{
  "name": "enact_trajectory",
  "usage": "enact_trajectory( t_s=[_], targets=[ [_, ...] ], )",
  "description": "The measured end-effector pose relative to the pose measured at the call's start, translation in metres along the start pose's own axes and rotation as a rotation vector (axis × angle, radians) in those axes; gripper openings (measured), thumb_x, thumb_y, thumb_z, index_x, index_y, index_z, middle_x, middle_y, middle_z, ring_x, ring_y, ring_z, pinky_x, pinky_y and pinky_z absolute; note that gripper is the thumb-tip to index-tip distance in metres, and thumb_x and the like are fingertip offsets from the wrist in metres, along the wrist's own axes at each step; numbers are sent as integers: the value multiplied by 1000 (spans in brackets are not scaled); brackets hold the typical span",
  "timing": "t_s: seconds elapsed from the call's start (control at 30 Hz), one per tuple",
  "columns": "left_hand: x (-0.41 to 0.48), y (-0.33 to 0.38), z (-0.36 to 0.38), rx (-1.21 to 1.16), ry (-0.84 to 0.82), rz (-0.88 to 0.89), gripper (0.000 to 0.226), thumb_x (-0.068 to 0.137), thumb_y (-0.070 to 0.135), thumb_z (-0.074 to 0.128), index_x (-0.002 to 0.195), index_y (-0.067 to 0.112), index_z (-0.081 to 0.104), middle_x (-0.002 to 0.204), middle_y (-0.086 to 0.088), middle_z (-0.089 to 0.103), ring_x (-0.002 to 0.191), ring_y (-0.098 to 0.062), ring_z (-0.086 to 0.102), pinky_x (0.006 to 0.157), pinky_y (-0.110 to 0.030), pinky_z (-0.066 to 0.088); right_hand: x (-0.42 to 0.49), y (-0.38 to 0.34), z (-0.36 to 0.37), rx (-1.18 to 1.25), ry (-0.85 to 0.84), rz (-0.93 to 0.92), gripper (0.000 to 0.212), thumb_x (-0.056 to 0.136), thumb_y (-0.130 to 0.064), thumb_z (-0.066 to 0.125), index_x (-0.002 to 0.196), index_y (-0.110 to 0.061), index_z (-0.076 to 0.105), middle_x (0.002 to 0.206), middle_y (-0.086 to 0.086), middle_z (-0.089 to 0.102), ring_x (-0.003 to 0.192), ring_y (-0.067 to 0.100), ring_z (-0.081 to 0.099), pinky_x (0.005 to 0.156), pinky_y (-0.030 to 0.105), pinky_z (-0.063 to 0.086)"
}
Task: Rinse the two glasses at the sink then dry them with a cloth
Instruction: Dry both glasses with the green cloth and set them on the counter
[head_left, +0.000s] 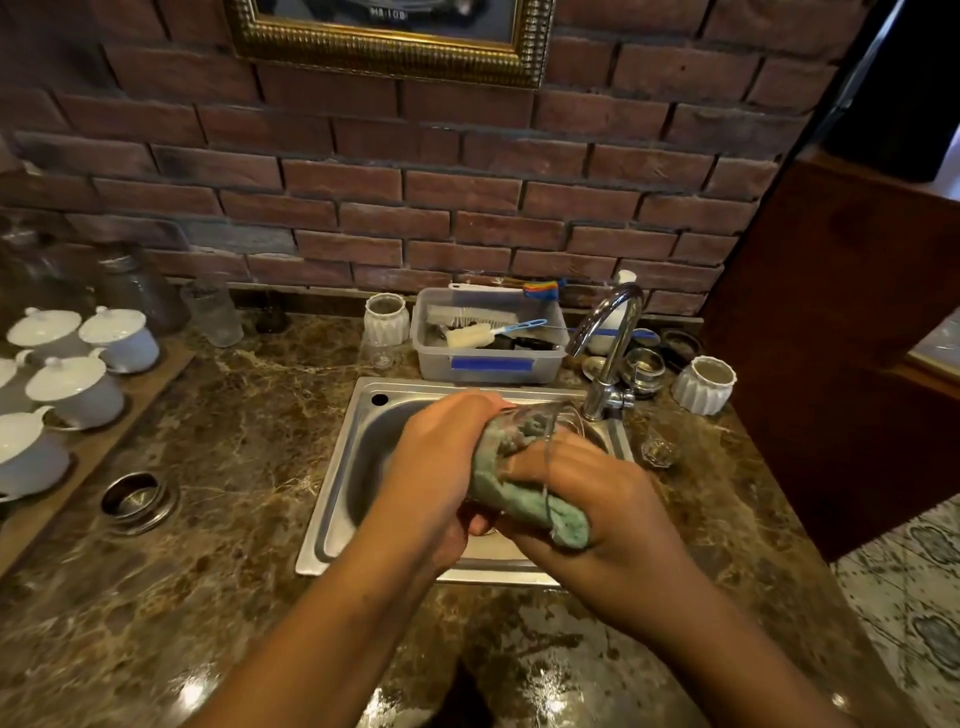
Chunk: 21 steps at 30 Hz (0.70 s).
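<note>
Hands meet above the sink (358, 415): the left hand (441, 457) wraps its fingers round a glass (540, 421) tipped on its side, and the right hand (597, 499) clenches a green cloth (524, 493) stuffed into its mouth. What may be a second glass (660, 449) stands on the table (234, 467) beside the tap (608, 332).

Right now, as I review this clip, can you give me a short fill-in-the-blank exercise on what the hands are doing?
1. The right hand pushes a ____ cloth into the glass.
2. The left hand holds that glass above the steel ____.
3. A second glass stands on the counter, to the ____ of the tap.

Missing words: green; sink; right.
</note>
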<state>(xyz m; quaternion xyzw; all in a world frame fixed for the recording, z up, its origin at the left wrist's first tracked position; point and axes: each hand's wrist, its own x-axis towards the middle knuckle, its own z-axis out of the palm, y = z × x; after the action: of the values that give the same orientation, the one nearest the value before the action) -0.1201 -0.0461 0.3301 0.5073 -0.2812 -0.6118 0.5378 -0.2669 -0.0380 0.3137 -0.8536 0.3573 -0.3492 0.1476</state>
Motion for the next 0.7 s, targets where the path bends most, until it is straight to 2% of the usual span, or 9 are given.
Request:
enact_trajectory(
  t_s=[0.07, 0.13, 0.23, 0.3, 0.37, 0.43, 0.53, 0.6, 0.7],
  targets=[
    [0, -8, 3, 104, 20, 261, 27, 96, 20, 56, 73, 19, 70, 68, -7, 64, 59, -15, 61, 49, -31, 46, -2, -6, 4, 335, 100, 238, 30, 73, -17, 83, 98, -26, 70, 95, -11, 73, 89, 3, 69, 78, 22, 55],
    [0, -15, -3, 259, 33, 551, 22, 95, 22, 56, 80, 15, 71, 78, -2, 69, 73, -11, 65, 60, -35, 55, -1, -14, 4, 741, 89, 450, 30, 70, -2, 83, 93, -19, 75, 88, -4, 76, 83, 9, 72, 73, 22, 55],
    [4, -18, -13, 551, -14, 957, 27, 92, 29, 52, 89, 12, 72, 82, 5, 67, 81, -10, 64, 68, -24, 52, -2, -17, 7, 1291, 50, 670, 40, 61, 7, 77, 98, -8, 77, 94, 16, 74, 90, 27, 71, 87, 39, 60],
    [8, -19, -18, 681, -69, 1104, 31, 93, 28, 49, 93, 8, 72, 85, 2, 66, 82, -9, 62, 70, -21, 48, -1, -18, 4, 1465, 57, 736, 45, 61, 11, 74, 103, -5, 75, 99, 22, 72, 95, 32, 69, 97, 46, 54],
    [9, -19, -19, 614, -102, 1033, 30, 93, 30, 48, 96, 10, 70, 88, 5, 66, 83, -11, 62, 69, -23, 49, 1, -20, -1, 1302, 33, 647, 39, 69, 9, 71, 104, -6, 75, 101, 20, 74, 96, 33, 70, 94, 45, 55],
    [1, -19, -11, 439, -115, 801, 27, 92, 34, 49, 96, 15, 68, 89, 8, 67, 80, -9, 63, 62, -24, 51, 2, -21, -7, 945, 31, 471, 29, 76, 1, 72, 102, -10, 76, 95, 12, 76, 88, 29, 72, 83, 39, 58],
    [-6, -7, 2, 95, -112, 166, 20, 94, 31, 55, 87, 18, 68, 72, 2, 63, 59, -12, 56, 41, -22, 38, 0, -11, -13, 212, 9, 101, 27, 76, -6, 74, 99, -19, 73, 91, -8, 71, 84, 13, 65, 75, 32, 56],
    [-2, 0, -2, 12, -150, -127, 22, 95, 33, 57, 94, 16, 71, 64, -3, 60, 47, -12, 51, 35, -17, 29, -6, -2, -12, -216, -124, -86, 44, 65, -6, 78, 103, -24, 67, 98, -15, 65, 96, 11, 60, 94, 43, 52],
    [-1, -1, -6, 19, -173, -130, 21, 97, 29, 56, 95, 12, 68, 60, -3, 57, 40, -11, 48, 33, -15, 26, -14, 6, -3, -321, -192, -82, 57, 60, -6, 80, 110, -27, 62, 107, -16, 61, 109, 9, 56, 114, 56, 34]
  ],
)
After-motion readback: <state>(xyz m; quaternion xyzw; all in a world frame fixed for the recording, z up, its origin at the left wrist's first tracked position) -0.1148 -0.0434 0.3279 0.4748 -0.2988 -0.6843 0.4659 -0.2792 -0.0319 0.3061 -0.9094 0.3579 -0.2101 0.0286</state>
